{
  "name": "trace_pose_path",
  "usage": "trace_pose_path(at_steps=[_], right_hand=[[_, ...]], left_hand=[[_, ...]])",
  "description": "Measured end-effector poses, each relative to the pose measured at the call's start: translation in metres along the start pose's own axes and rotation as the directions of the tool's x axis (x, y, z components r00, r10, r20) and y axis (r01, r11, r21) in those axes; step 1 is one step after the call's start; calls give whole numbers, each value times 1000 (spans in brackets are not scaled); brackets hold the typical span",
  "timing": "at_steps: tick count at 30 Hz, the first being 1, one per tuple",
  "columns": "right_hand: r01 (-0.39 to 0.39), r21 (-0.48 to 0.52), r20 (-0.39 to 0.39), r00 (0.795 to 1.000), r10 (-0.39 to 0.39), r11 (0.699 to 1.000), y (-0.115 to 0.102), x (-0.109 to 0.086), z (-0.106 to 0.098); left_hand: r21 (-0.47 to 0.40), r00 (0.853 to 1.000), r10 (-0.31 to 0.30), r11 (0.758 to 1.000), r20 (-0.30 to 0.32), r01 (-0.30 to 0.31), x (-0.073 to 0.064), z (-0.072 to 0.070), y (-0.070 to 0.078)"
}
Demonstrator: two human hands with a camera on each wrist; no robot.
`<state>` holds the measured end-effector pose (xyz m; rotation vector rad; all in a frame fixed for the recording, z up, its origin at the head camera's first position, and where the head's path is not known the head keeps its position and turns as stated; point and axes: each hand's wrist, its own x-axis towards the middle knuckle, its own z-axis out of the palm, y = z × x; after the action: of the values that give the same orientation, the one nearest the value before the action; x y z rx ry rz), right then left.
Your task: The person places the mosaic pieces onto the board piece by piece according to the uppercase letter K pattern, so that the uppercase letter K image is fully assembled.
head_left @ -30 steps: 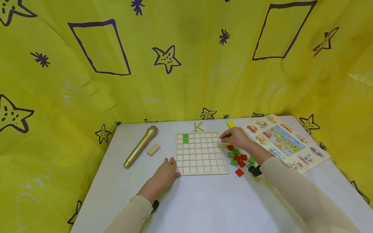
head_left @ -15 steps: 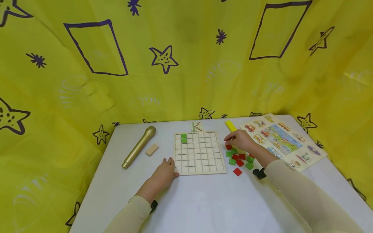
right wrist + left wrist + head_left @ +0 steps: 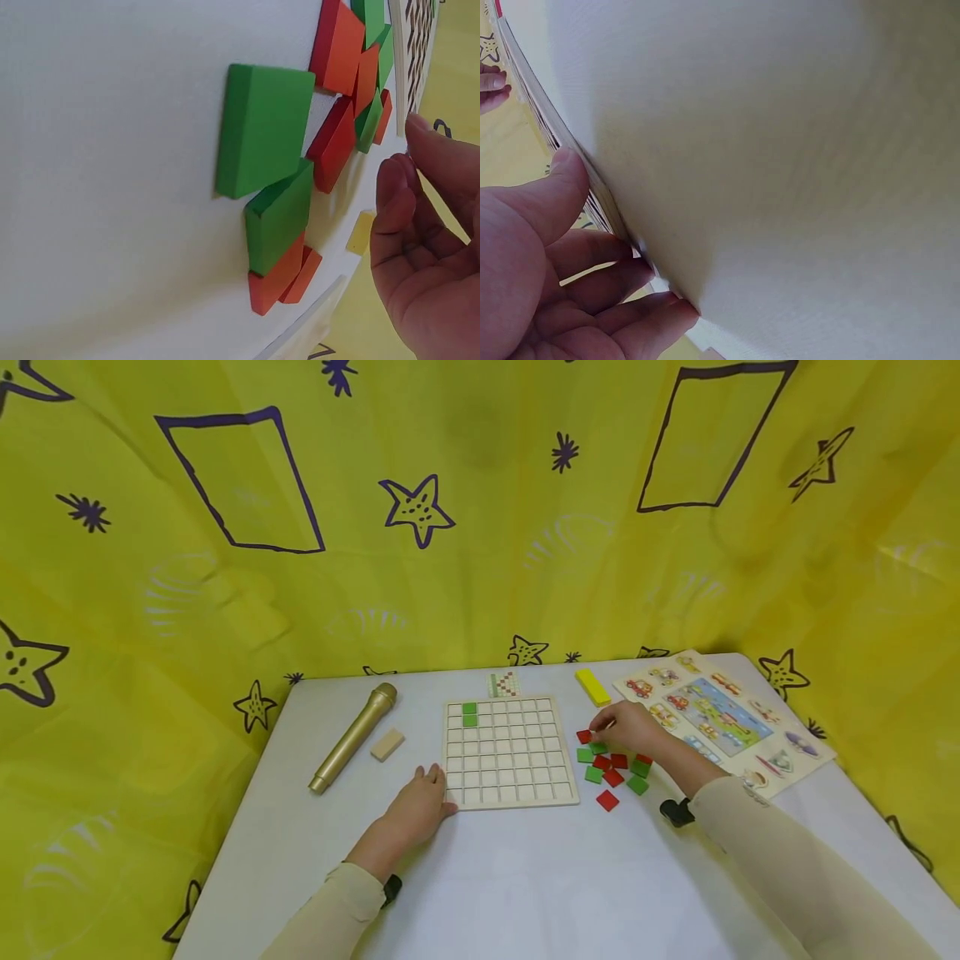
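Note:
In the head view, a pale square grid board lies on the table with two green tiles in its upper left part. My left hand rests at its near left corner, thumb along the near edge and relaxed fingers by the left edge. My right hand hovers at the far side of a loose group of red and green square tiles. Its fingertips are right by a red tile and a green tile. The right wrist view shows bent fingers, with nothing seen between thumb and fingertips.
Behind the board lies a small pattern card. A yellow block and a picture puzzle board are to the right. On the left lie a gold microphone and a plain wooden block. A yellow curtain hangs behind the table.
My right hand has drawn away from the board's right edge, rightward and nearer, to the loose tiles. The yellow block has come into fuller view. My left hand has stayed at the board's corner.

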<state>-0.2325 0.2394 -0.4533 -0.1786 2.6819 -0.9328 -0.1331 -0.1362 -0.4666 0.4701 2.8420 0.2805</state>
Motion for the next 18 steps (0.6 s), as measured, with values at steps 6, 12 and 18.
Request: trace_pose_path(at_steps=[6, 12, 18], right_hand=[[-22, 5, 57, 998, 22, 1000, 5, -1, -1], [7, -3, 77, 997, -7, 1000, 7, -4, -1], [14, -14, 77, 997, -13, 1000, 10, -2, 1]], left_hand=[[-1, 1000, -6, 1000, -1, 6, 0, 1, -2], [-8, 1000, -9, 1000, -2, 9, 0, 2, -2], [-7, 1000, -2, 1000, -5, 2, 2, 2, -2]])
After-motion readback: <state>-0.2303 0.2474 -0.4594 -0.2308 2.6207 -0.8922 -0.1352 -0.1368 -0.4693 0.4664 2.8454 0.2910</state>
